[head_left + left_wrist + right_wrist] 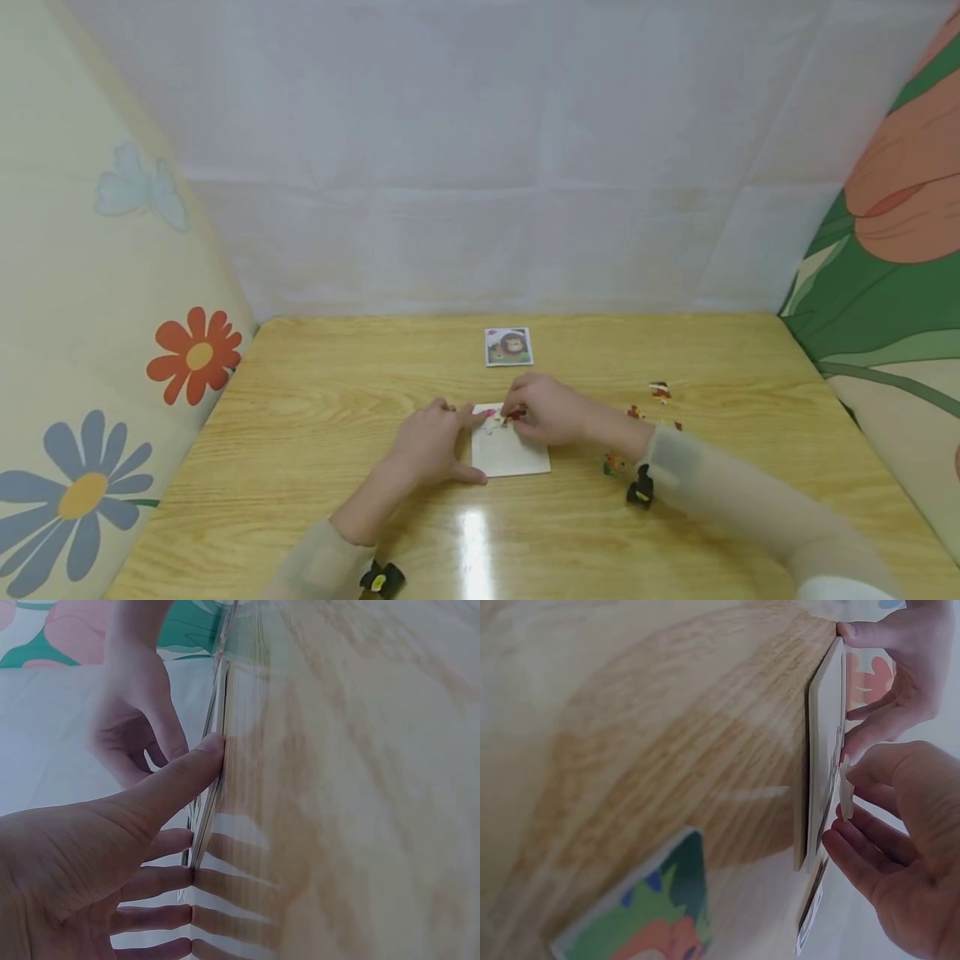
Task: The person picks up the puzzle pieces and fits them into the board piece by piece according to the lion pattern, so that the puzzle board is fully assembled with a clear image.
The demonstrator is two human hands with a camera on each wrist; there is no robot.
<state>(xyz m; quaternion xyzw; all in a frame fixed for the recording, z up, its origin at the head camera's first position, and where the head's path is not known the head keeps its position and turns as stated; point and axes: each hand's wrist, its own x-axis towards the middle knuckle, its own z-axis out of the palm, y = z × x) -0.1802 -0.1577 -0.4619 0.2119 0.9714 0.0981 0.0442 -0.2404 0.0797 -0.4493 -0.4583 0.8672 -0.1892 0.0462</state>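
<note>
White cloth backdrop [480, 150], wood-grain table [300, 517]: one puzzle piece [846, 791] pinched low over the board [510, 454]

Watching from far off, I have a flower-printed left panel [45, 275] and a leafy right panel [877, 358] framing the table. The pale, nearly square board lies flat near the middle, a lion card [508, 347] just beyond it.

The right hand [551, 410] pinches the piece between thumb and fingers, above the far part of the board. I judge that everything turns on how this piece sits against the patch of placed pieces [491, 422] in the far left corner: that patch lies just to the left of the pinch, so it is close by. My right wrist view shows the piece edge-on, its long side running almost parallel to the board's face. I cannot tell whether it touches the board.

The left hand [435, 446] is nearer that corner, fingers spread, thumb against the board's near left edge, forefinger reaching toward the patch. It pinches nothing; I judge that it steadies the board.

Loose pieces [660, 390] lie well apart to the right, some close to the right forearm.
</note>
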